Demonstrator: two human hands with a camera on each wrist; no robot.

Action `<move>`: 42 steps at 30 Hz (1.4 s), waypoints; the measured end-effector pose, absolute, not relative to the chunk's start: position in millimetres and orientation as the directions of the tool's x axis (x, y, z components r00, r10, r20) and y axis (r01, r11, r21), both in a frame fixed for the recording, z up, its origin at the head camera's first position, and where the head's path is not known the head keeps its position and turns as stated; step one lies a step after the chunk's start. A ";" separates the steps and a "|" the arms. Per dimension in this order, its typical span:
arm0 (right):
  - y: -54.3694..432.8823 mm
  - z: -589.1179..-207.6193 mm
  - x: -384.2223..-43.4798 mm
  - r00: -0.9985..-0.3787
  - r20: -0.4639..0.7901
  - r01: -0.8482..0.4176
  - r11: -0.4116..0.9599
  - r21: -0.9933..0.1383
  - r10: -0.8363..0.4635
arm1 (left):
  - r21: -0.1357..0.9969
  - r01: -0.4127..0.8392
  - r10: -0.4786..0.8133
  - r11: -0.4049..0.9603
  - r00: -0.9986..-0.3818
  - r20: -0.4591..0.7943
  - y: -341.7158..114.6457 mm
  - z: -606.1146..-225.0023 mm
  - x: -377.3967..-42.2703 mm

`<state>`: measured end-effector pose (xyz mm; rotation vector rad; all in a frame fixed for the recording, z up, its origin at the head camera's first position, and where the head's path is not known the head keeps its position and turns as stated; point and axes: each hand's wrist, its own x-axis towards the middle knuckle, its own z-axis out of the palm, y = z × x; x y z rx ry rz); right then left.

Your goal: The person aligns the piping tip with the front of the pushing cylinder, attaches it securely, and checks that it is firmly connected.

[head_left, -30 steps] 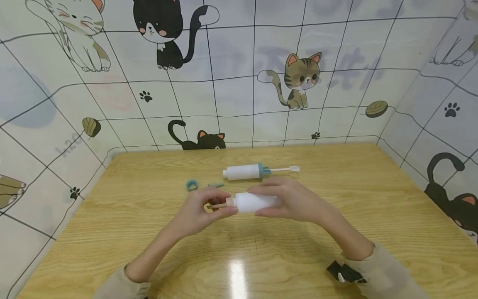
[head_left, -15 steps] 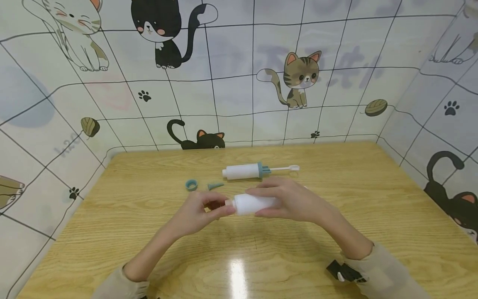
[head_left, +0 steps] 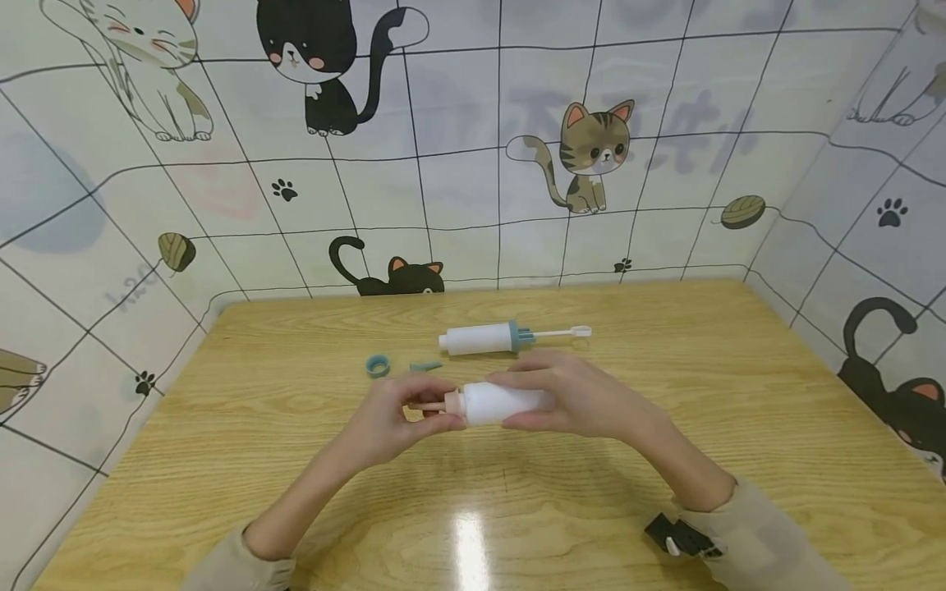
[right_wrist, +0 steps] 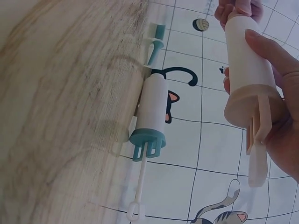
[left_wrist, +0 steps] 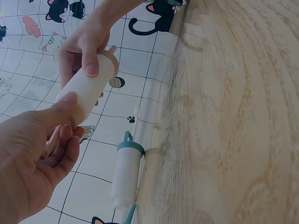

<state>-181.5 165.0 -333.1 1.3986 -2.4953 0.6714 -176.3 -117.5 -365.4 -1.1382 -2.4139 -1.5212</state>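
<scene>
A white icing syringe [head_left: 498,404] is held level above the wooden table, between both hands. My right hand [head_left: 580,398] grips its barrel, thumb along the near side. At its left end, my left hand [head_left: 388,419] pinches the peach collar [head_left: 453,403] between thumb and fingers. A thin peach nozzle [head_left: 427,407] points from that collar into the left palm. In the right wrist view, the other end shows a peach flange [right_wrist: 243,105] with finger loops and a short stretch of plunger [right_wrist: 258,165]. The left wrist view has the barrel [left_wrist: 86,88] tilted between the hands.
Behind the hands lies a second icing syringe [head_left: 479,339] with a teal flange and white plunger drawn out to the right. A teal ring [head_left: 378,375] and a teal cone nozzle [head_left: 425,366] lie left of it. A cat-print wall [head_left: 458,189] borders the table's far edge.
The left fingers have shifted around the collar; the thin nozzle, hidden half a second ago, shows again. The right hand and barrel stay nearly still.
</scene>
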 end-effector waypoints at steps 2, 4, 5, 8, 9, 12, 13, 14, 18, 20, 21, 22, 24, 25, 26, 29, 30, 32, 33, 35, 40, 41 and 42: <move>164.7 -333.2 -181.7 -0.539 0.382 -0.841 0.452 -0.298 -0.751 | 0.741 0.629 0.532 0.235 -0.721 0.443 -116.8 -365.0 -176.0; 164.3 -333.1 -181.7 -0.548 0.377 -0.834 0.455 -0.311 -0.747 | 0.726 0.646 0.519 0.233 -0.714 0.469 -116.3 -365.0 -175.7; 164.1 -333.0 -181.6 -0.553 0.374 -0.831 0.457 -0.317 -0.745 | 0.717 0.656 0.513 0.235 -0.711 0.482 -116.2 -365.2 -175.6; 163.3 -332.0 -181.4 -0.566 0.368 -0.821 0.462 -0.336 -0.738 | 0.700 0.675 0.499 0.233 -0.701 0.510 -116.0 -365.6 -175.5; 163.0 -331.7 -181.2 -0.570 0.366 -0.817 0.463 -0.344 -0.735 | 0.694 0.680 0.496 0.236 -0.699 0.516 -116.1 -366.0 -175.5; 162.7 -330.9 -181.1 -0.580 0.368 -0.810 0.467 -0.354 -0.727 | 0.690 0.681 0.490 0.245 -0.701 0.518 -116.5 -366.4 -175.6; 162.8 -330.5 -181.1 -0.583 0.370 -0.808 0.469 -0.356 -0.724 | 0.686 0.683 0.490 0.251 -0.701 0.519 -116.7 -366.3 -175.5; 163.0 -330.3 -181.2 -0.587 0.371 -0.806 0.473 -0.357 -0.720 | 0.683 0.684 0.491 0.255 -0.700 0.518 -116.9 -366.5 -175.3; 164.3 -329.5 -181.6 -0.597 0.368 -0.798 0.484 -0.358 -0.713 | 0.686 0.683 0.501 0.252 -0.698 0.511 -117.7 -366.7 -175.2; 164.9 -329.4 -182.0 -0.599 0.369 -0.797 0.485 -0.360 -0.711 | 0.702 0.670 0.509 0.242 -0.703 0.496 -117.9 -367.2 -175.6; 165.1 -329.4 -182.0 -0.597 0.371 -0.798 0.482 -0.361 -0.711 | 0.713 0.660 0.513 0.237 -0.708 0.485 -118.0 -367.2 -175.8; 165.2 -329.6 -182.0 -0.595 0.375 -0.800 0.478 -0.363 -0.711 | 0.728 0.645 0.517 0.231 -0.716 0.469 -118.0 -367.0 -175.7; 165.3 -329.9 -182.0 -0.591 0.385 -0.803 0.473 -0.362 -0.709 | 0.762 0.611 0.527 0.216 -0.730 0.435 -118.1 -366.5 -175.9; 165.3 -330.0 -181.9 -0.590 0.389 -0.805 0.472 -0.360 -0.708 | 0.777 0.593 0.531 0.212 -0.737 0.418 -118.3 -366.2 -175.9; 165.2 -330.1 -181.7 -0.588 0.394 -0.806 0.470 -0.359 -0.707 | 0.789 0.578 0.535 0.207 -0.742 0.404 -118.3 -365.9 -175.8; 165.2 -330.4 -181.1 -0.586 0.406 -0.808 0.469 -0.357 -0.701 | 0.822 0.539 0.541 0.185 -0.754 0.373 -118.2 -365.2 -175.4; 165.0 -330.5 -180.9 -0.586 0.409 -0.808 0.468 -0.358 -0.699 | 0.828 0.531 0.540 0.180 -0.757 0.368 -118.0 -365.1 -175.2; 164.9 -330.8 -180.6 -0.586 0.414 -0.808 0.467 -0.359 -0.696 | 0.837 0.522 0.537 0.166 -0.760 0.367 -117.7 -365.9 -174.8; 164.9 -331.1 -180.7 -0.586 0.417 -0.809 0.465 -0.360 -0.695 | 0.837 0.523 0.533 0.160 -0.759 0.373 -117.4 -366.3 -174.8; 164.6 -331.6 -181.2 -0.577 0.426 -0.815 0.459 -0.354 -0.697 | 0.832 0.531 0.522 0.159 -0.761 0.386 -116.9 -366.6 -174.9; 164.0 -332.7 -183.0 -0.548 0.447 -0.835 0.434 -0.337 -0.707 | 0.812 0.558 0.503 0.173 -0.759 0.414 -116.2 -365.7 -174.8; 164.0 -332.8 -183.1 -0.547 0.447 -0.836 0.432 -0.339 -0.707 | 0.809 0.563 0.504 0.170 -0.755 0.420 -116.3 -365.7 -174.7; 164.1 -332.8 -183.1 -0.549 0.445 -0.834 0.433 -0.341 -0.707 | 0.805 0.569 0.505 0.166 -0.750 0.427 -116.3 -365.7 -174.7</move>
